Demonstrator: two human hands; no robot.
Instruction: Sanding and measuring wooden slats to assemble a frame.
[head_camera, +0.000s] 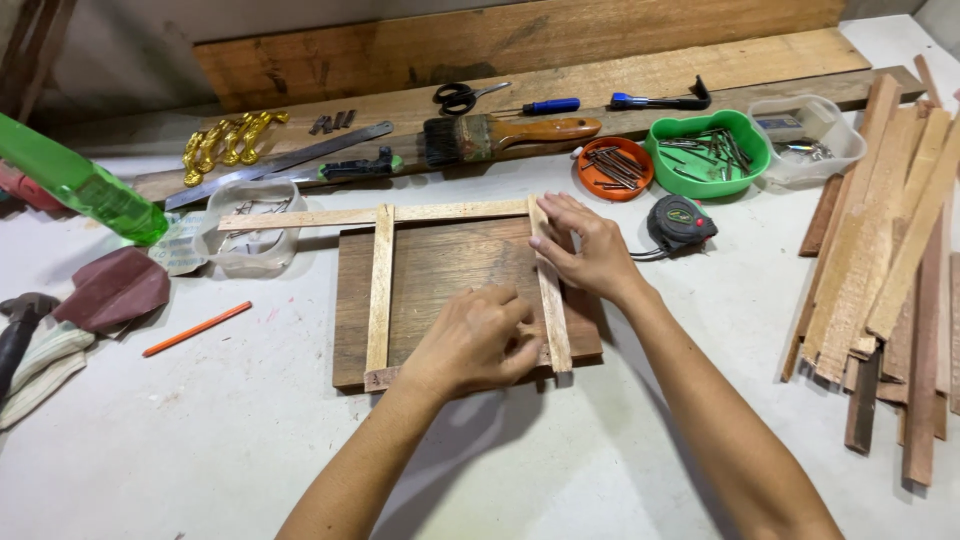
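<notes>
Dark board (450, 270) flat on surface (200, 440), backing for strips. Left hand (470, 340) pressed flat on bottom strip (383, 377); right hand (585, 245), fingers loosely curled, steadies right strip (551, 300), squaring frame.

The left hand (470, 342) covers the lower end of the right wooden strip (550, 290) and most of the bottom strip, so how they meet on the dark board (440, 270) cannot be told. Left of the board, the green bottle (85, 185) and the hammer (18, 325) are cut off by the picture's edge. Right of it, the clear tub's (810, 135) contents are too small to tell.
</notes>
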